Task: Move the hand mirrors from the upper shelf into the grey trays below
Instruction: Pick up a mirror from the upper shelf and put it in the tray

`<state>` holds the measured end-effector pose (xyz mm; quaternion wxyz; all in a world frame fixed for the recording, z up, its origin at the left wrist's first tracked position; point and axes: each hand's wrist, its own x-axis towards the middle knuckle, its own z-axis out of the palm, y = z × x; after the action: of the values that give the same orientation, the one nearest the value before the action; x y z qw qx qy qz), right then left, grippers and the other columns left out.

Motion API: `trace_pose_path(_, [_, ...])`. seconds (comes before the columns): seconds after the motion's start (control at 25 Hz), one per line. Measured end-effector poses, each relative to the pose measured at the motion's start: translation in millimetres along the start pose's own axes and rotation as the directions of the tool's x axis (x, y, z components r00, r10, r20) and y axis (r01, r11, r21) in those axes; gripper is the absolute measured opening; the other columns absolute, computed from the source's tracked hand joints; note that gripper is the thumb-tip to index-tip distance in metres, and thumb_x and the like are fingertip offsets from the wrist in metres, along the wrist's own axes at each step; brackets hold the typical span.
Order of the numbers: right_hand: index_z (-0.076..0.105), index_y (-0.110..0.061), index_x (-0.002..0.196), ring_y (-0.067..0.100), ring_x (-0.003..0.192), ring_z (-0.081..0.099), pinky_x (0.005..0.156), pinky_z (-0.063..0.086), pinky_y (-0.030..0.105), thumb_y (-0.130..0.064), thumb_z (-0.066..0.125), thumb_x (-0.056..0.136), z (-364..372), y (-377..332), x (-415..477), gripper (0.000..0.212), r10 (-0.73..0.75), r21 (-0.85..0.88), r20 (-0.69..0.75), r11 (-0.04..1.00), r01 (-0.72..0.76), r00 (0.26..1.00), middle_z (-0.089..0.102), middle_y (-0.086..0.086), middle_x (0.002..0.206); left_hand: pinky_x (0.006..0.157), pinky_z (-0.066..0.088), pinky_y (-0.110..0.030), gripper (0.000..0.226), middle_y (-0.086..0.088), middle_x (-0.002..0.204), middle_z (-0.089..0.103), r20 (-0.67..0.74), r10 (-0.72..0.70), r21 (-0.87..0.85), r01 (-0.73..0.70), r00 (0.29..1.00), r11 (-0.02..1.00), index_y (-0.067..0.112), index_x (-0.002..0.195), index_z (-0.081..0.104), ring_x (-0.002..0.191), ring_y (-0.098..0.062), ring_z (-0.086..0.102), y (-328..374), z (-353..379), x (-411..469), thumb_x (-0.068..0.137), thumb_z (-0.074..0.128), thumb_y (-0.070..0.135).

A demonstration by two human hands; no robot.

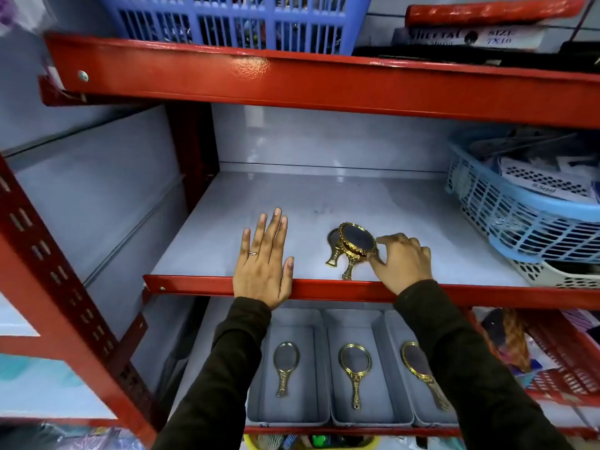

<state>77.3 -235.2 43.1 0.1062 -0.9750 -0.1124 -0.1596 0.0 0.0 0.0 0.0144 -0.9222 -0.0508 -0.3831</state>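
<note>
A small stack of gold-framed hand mirrors (356,241) lies near the front edge of the upper grey shelf (324,203), handles pointing toward me. My right hand (402,259) grips the right rim of the top mirror with thumb and fingers. My left hand (264,261) rests flat and open on the shelf's front edge, left of the stack. Below stand three grey trays side by side: the left tray (259,414), the middle tray (373,414) and the right tray (422,417), partly hidden by my right sleeve. Each holds one gold mirror (285,363).
A light blue lattice basket (519,219) full of packets sits on a white basket (552,274) at the right of the upper shelf. A blue crate (237,24) and boxes stand on the shelf above. Red steel uprights frame the left side.
</note>
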Motion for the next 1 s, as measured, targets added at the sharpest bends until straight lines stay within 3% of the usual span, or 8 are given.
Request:
trace_pose_path(0.2, [0.074, -0.011, 0.105, 0.031, 0.097, 0.068, 0.086, 0.055, 0.036, -0.025, 0.061, 0.09, 2.4, 3.9, 8.5, 0.024, 0.118, 0.122, 0.151, 0.983, -0.137, 0.981, 0.075, 0.01, 0.105, 0.12, -0.004, -0.038, 0.074, -0.006, 0.159, 0.017, -0.007, -0.018, 0.031, 0.018, 1.0, 0.999, 0.016, 0.15, 0.0, 0.148, -0.02, 0.009, 1.8, -2.2, 0.2, 0.087, 0.029, 0.04])
trace_pose_path(0.36, [0.075, -0.006, 0.099, 0.031, 0.086, 0.07, 0.079, 0.059, 0.035, -0.025, 0.073, 0.083, 3.4, 6.4, 22.3, 0.024, 0.229, 0.134, 0.208, 0.956, -0.26, 0.951, 0.074, 0.013, 0.094, 0.12, -0.001, -0.04, 0.073, -0.006, 0.159, 0.017, -0.004, -0.017, 0.029, 0.017, 1.0, 0.999, 0.016, 0.15, 0.003, 0.148, -0.02, 0.01, 0.8, -1.8, 0.8, 0.087, 0.031, 0.04])
trace_pose_path(0.52, [0.073, -0.005, 0.095, 0.029, 0.083, 0.069, 0.078, 0.06, 0.038, -0.025, 0.077, 0.08, 2.7, 6.8, 32.5, 0.025, 0.236, 0.12, 0.271, 0.954, -0.276, 0.933, 0.072, 0.013, 0.088, 0.12, -0.003, -0.039, 0.073, -0.005, 0.159, 0.017, 0.009, -0.026, 0.027, 0.026, 1.0, 0.999, 0.015, 0.15, 0.007, 0.147, -0.02, 0.01, 1.9, -5.2, 1.8, 0.086, 0.031, 0.04])
trace_pose_path(1.0, [0.076, -0.007, 0.09, 0.03, 0.083, 0.069, 0.079, 0.058, 0.037, -0.024, 0.077, 0.081, -33.7, 7.6, 11.9, 0.019, 0.195, 0.206, 0.118, 0.954, -0.216, 0.974, 0.074, 0.012, 0.088, 0.12, 0.007, -0.043, 0.071, -0.008, 0.16, 0.015, 0.061, -0.051, 0.037, 0.049, 0.997, 0.998, 0.011, 0.151, 0.011, 0.148, -0.022, 0.011, 5.2, -11.6, 1.0, 0.087, 0.03, 0.037])
